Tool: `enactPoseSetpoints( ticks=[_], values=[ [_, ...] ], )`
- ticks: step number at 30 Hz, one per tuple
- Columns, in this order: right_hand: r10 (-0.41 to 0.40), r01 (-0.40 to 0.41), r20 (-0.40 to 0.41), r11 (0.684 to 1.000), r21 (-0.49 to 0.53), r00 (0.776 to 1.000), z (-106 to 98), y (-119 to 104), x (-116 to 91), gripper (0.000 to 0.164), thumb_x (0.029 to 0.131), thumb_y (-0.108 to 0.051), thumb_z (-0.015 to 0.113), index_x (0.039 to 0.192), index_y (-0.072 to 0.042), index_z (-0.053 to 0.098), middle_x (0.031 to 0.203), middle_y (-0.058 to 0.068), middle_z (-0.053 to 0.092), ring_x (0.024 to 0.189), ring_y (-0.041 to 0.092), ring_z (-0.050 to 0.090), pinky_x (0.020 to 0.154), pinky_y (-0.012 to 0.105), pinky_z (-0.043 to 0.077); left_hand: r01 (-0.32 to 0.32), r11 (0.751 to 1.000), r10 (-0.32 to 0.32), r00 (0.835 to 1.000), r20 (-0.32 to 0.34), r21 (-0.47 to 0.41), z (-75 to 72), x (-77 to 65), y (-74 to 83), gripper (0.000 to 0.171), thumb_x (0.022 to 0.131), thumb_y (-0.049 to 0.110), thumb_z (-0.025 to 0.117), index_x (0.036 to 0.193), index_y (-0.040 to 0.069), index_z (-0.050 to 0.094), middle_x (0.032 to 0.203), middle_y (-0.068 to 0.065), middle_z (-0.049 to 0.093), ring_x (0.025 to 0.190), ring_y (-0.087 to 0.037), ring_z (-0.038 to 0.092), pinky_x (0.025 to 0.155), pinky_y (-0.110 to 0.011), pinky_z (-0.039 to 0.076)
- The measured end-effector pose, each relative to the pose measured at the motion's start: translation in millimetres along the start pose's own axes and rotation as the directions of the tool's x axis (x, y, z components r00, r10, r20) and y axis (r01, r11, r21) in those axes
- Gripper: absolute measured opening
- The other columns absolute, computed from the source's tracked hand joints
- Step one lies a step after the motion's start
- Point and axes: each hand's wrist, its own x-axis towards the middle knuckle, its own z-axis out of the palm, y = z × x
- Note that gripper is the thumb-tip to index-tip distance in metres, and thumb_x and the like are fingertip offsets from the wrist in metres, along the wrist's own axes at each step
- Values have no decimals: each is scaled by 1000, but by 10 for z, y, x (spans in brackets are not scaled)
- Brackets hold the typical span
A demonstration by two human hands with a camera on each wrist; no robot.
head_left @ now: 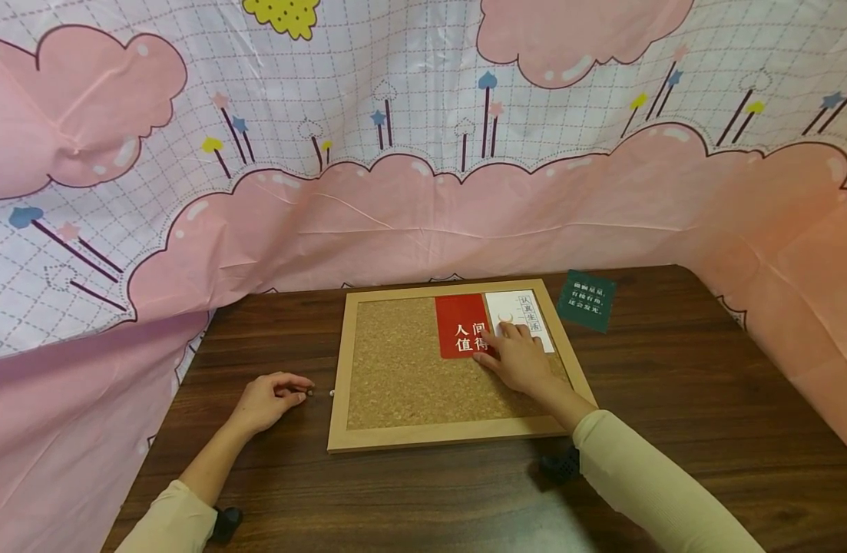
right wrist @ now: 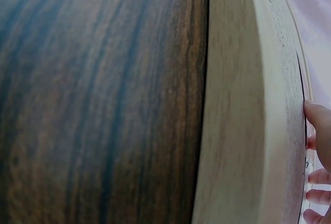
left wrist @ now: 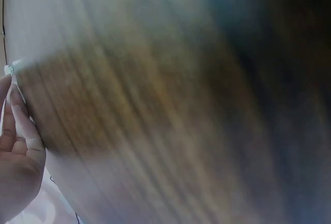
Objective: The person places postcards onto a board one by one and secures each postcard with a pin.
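Observation:
A wood-framed cork board lies on the table. My right hand rests with spread fingers over two cards on its upper right: a red card with white characters and a white card with a yellow crescent. The thumb and index finger are at the red card's right edge; other fingers overlap the white card. Left of the board, my left hand is low over the table, thumb and index finger pinching a small pin-like thing, its exact kind too small to tell. A tiny white bead-like thing sits by the board's left edge.
A dark green card with white characters lies right of the board's far corner. Dark wooden table surrounds the board. A pink and white patterned cloth hangs behind the table and along both sides.

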Motion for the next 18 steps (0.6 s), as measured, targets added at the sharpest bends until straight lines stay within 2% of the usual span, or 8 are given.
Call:
enactPoseSetpoints(
  ticks=[3,9,18],
  values=[
    [-1,1,1,1000,-4,1000,7,2,-1,55,94,-49,57,140,-19,54,144,23,46,128,45,42,98,66,39,16,1000,-16,1000,6,-22,3,5,-1,21,86,12,71,107,14,74,106,-8,72,79,-11,60,65,-23,46],
    [-2,2,14,1000,-2,1000,31,3,-14,56,94,-50,57,140,-20,53,145,23,45,129,45,41,98,66,39,55,996,-51,997,60,-74,3,-8,-17,31,87,9,69,118,10,69,108,-10,71,78,-11,59,64,-22,46],
    [-2,2,-7,1000,-8,1000,23,14,-3,56,93,-50,57,140,-19,53,144,23,45,128,45,42,98,66,39,53,995,-48,997,61,-84,14,5,0,29,87,11,70,116,11,70,103,-8,72,78,-9,59,67,-21,47]
  ],
)
